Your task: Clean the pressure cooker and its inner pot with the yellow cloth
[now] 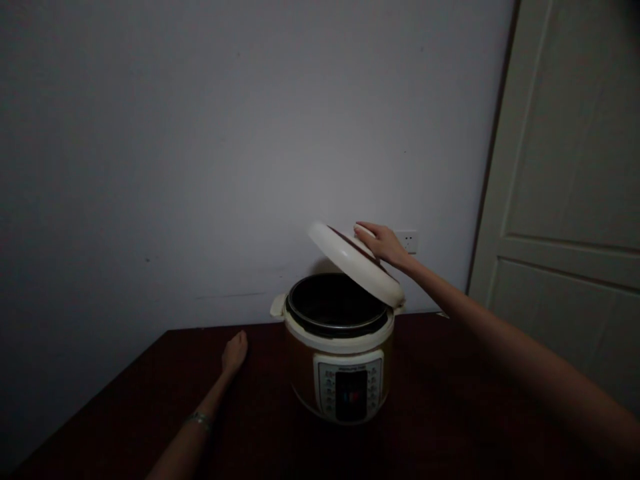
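An electric pressure cooker (300,360) stands on the dark table, its front panel of buttons and dark display facing me. Its white lid (345,257) is raised and tilted, the left side high and the right side low by the pot's right rim. My right hand (383,243) is closed round the handle on top of the lid. The dark inner pot (320,300) shows under it; its inside is too dark to make out. To the left of the cooker, my left hand (235,352) rests on the table in a loose fist, apart from the cooker.
The dark red-brown table (150,400) reaches back to a pale wall (225,133). A white wall socket (409,240) sits behind my right wrist. On the right is a panelled door (565,200). The cooker's white side handle (277,306) sticks out to the left.
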{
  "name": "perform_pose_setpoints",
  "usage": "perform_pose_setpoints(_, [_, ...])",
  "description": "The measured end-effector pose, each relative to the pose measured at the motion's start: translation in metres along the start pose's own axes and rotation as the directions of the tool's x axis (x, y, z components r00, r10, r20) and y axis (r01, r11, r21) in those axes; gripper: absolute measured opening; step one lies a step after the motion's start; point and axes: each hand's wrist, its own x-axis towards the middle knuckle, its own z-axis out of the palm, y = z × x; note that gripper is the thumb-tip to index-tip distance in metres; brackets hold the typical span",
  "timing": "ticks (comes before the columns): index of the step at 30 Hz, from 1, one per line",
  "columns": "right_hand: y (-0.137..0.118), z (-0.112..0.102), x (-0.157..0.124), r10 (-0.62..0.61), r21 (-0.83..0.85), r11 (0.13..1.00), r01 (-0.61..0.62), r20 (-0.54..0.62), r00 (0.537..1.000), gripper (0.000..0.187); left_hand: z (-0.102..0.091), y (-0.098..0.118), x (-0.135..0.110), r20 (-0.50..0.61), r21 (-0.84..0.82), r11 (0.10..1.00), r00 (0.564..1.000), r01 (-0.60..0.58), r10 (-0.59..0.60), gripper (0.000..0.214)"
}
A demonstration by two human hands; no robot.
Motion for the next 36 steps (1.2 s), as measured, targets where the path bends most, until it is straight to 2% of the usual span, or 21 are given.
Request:
perform_pose_setpoints(5, [-0.014, 0.023, -0.010, -0.094, -0.135, 0.984, 0.114, 0.151, 0.984, 0.047, 0.002, -0.002, 0.001, -0.002, -0.015, 1.000, 1.000, -0.014, 0.014, 0.043])
perform_pose_setpoints(10, [-0.022, 0.036, -0.020, -0.180, -0.187, 0.954, 0.235, 0.269, 0.946, 0.045, 0.004, -0.003, 0.001, -0.001, -0.020, 1.000, 1.000, -0.001, 0.001, 0.045])
perform_pose_setpoints(15, [-0.028, 0.045, -0.025, -0.185, -0.239, 0.929, 0.282, 0.362, 0.914, 0.045, 0.002, -0.001, 0.000, 0.004, -0.024, 1.000, 1.000, 0.010, -0.010, 0.046])
perform_pose_setpoints(25, [-0.039, 0.051, -0.036, -0.199, -0.278, 0.904, 0.326, 0.401, 0.894, 0.043, 0.001, 0.001, -0.001, 0.009, -0.023, 1.000, 1.000, 0.012, -0.012, 0.045])
perform_pose_setpoints(29, [-0.039, 0.052, -0.038, -0.190, -0.306, 0.893, 0.329, 0.407, 0.894, 0.044, 0.000, 0.002, -0.002, 0.007, -0.022, 1.000, 1.000, 0.014, -0.014, 0.045])
perform_pose_setpoints(36, [-0.035, 0.061, -0.040, -0.216, -0.300, 0.877, 0.375, 0.452, 0.866, 0.042, -0.001, 0.002, -0.003, 0.006, -0.020, 1.000, 1.000, 0.013, -0.012, 0.045])
